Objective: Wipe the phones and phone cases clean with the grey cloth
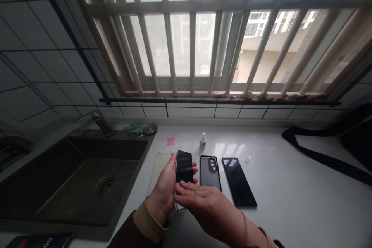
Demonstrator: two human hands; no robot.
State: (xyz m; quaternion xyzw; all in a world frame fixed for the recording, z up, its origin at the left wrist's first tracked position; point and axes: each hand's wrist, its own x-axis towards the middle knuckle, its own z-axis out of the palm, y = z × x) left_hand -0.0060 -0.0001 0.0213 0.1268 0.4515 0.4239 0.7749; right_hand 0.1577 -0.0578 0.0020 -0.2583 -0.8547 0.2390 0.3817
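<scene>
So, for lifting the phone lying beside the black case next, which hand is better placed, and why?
Probably the right hand: it is nearer the phone on the counter and lies across the held phone, which the left hand grips.

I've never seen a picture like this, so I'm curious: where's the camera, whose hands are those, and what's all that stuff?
No robot here, just one person's bare hands. The camera is worn on that person's head, looking forward and down. The left hand holds a phone. The right hand lies across its lower part; something pale peeks out underneath. On the white counter, a clear case, a black phone case and another dark phone lie nearby. Farther back are a pink note and a small bottle. A sink is on the left.
</scene>
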